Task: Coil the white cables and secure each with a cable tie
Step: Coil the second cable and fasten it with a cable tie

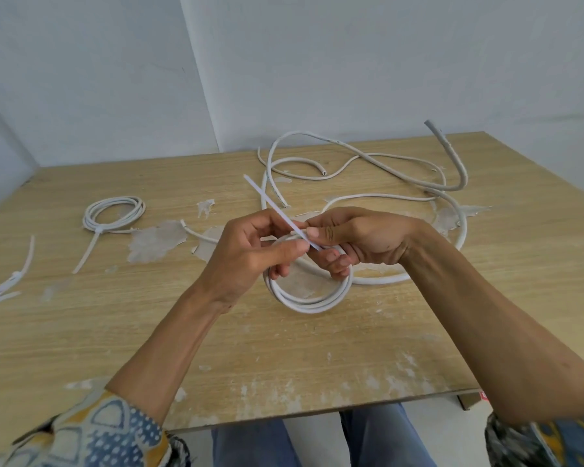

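1. We are looking down at a worn wooden tabletop (284, 358) in a corner of pale blue walls, its surface showing white patches.
2. Near the middle, a small coil of white cable (309, 303) is hanging low over the tabletop beneath both hands. We cannot tell whether it is touching the wood.
3. The left hand (250, 254) is pinching a thin white cable tie (270, 203) between thumb and forefinger in a narrow grip. The tie's free end is pointing up and away to the left.
4. The right hand (358, 241) is pinching the same tie just beside the left thumb, while its lower fingers are curling round the coil's far side.
5. Well apart on the left, a tied coil (113, 214) is lying flat, its tie's tail trailing toward us.
6. Loose cables (368, 160) are sprawling across the far right of the tabletop.
7. Spare ties (4, 288) are lying at the left edge.
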